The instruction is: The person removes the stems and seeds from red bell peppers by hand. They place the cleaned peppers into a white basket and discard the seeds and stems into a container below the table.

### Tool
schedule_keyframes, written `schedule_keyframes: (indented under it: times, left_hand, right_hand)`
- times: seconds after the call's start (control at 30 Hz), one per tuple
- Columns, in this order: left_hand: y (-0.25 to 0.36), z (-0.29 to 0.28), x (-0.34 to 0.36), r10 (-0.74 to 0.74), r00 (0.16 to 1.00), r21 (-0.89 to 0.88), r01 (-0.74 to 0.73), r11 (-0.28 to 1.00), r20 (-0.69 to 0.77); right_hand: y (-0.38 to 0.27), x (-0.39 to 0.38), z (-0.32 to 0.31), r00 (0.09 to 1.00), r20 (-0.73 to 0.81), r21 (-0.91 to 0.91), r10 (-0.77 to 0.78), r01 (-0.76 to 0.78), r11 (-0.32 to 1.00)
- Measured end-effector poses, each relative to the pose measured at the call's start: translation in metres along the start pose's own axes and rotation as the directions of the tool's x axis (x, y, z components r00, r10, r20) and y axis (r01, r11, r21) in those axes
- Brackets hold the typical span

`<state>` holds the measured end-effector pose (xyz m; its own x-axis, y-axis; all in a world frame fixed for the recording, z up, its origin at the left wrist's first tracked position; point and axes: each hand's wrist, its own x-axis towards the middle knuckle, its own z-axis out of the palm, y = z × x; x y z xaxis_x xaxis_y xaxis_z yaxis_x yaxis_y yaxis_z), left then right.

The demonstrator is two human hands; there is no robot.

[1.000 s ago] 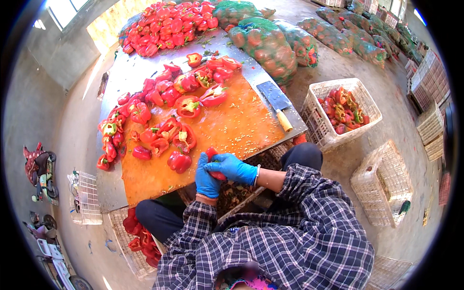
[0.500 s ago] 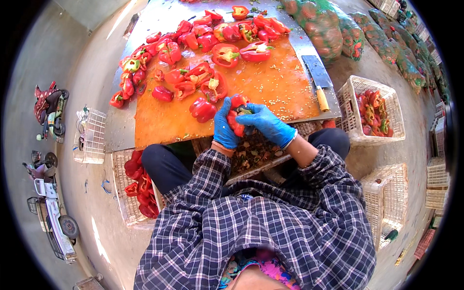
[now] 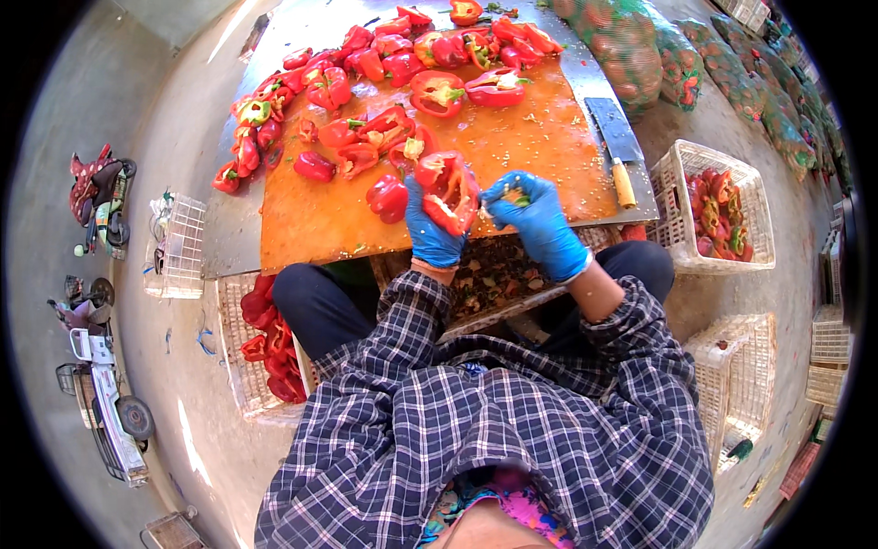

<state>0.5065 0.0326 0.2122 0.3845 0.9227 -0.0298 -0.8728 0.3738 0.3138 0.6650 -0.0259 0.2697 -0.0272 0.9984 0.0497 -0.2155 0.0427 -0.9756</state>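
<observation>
Orange board (image 3: 540, 137) above concrete floor (image 3: 194, 352); left hand (image 3: 432, 229) tight around pepper (image 3: 450, 190), right hand (image 3: 543, 224) around green piece (image 3: 518, 198).

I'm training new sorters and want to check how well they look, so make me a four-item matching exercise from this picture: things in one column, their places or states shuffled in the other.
1. Left hand
2. Right hand
3. Cleaver
4. Green mesh sacks

A. Holds a small greenish piece
B. On the floor, beyond the right side of the table
C. Holds an opened red pepper
D. Lies near the table's right edge

Pairs: 1-C, 2-A, 3-D, 4-B
</observation>
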Motion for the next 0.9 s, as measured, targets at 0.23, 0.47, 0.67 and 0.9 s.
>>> schedule_keyframes:
  times: [0.23,0.47,0.67,0.9]
  left_hand:
    - [0.024,-0.006,-0.01,-0.071,0.995,-0.101,0.079,0.992,0.077]
    - [0.012,0.0,-0.021,-0.105,0.994,0.007,0.106,0.994,-0.028]
    - [-0.011,-0.001,-0.02,-0.087,0.994,0.182,0.072,0.981,0.072]
    - [-0.009,0.001,-0.021,-0.066,0.998,0.167,0.064,0.984,0.009]
  right_hand:
    - [0.004,-0.01,-0.023,0.946,0.323,-0.889,-0.009,0.307,0.34]
    - [-0.013,0.01,0.001,0.91,0.213,-0.601,-0.355,0.409,0.687]
    - [0.025,0.011,0.005,0.821,0.469,-0.771,-0.326,0.561,0.303]
    - [0.001,0.013,-0.002,0.964,0.019,-0.143,0.267,-0.262,0.955]
